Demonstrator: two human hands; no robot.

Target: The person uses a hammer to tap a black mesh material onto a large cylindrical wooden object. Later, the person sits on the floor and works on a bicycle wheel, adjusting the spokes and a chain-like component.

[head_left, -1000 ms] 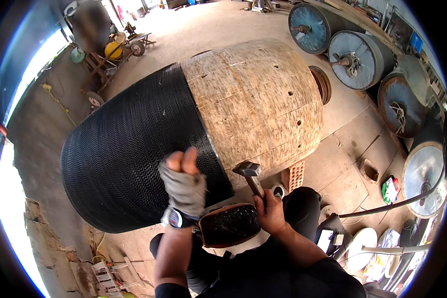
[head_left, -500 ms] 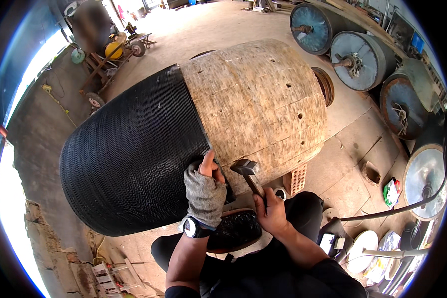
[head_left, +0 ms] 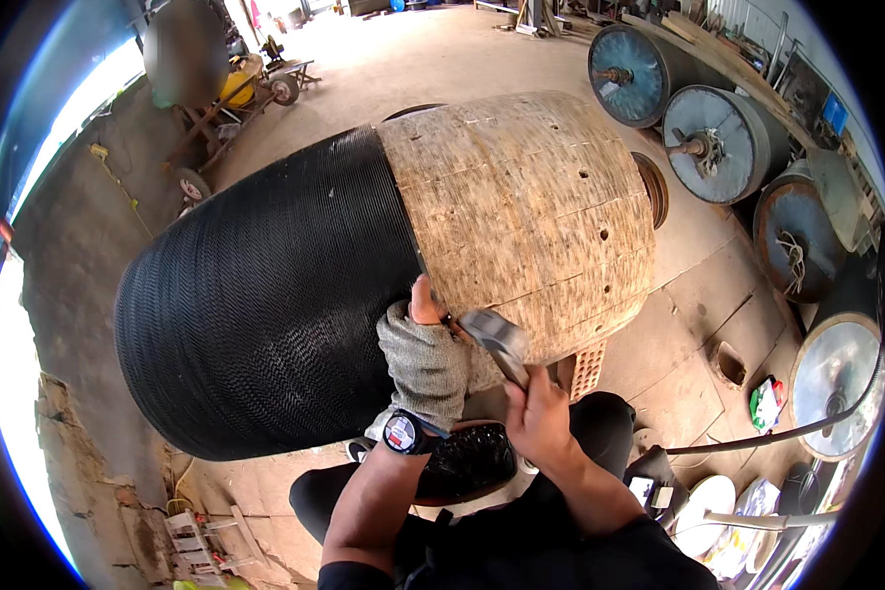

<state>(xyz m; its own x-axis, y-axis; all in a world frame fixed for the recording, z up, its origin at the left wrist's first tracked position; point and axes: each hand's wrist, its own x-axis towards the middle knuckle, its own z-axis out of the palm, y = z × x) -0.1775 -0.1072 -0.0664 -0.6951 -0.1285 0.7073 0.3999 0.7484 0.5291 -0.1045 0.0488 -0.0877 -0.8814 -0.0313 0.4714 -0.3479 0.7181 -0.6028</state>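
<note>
A big barrel-shaped wooden drum [head_left: 521, 206] lies on its side in front of me. Its left half carries a ribbed black covering [head_left: 265, 295] that ends in a straight edge across the middle. At the near end of that edge is my left hand [head_left: 423, 344], in a grey fingerless glove, its fingers closed together against the wood. Something small and dark shows at the fingertips, too small to name. My right hand [head_left: 541, 421] grips the handle of a hammer [head_left: 497, 336]. The blurred hammer head is just right of my left fingertips.
A container with glossy black lining [head_left: 467, 462] stands between my knees. A perforated brick [head_left: 587, 370] is under the drum's near right side. Several metal rollers [head_left: 710, 143] line the right wall. A wheeled cart [head_left: 246, 93] stands at the far left.
My left hand has turned rightward, its fingers now closed together by the edge of the covering. The hammer head has tilted and blurred, nearer to those fingers. The whole view has shifted slightly.
</note>
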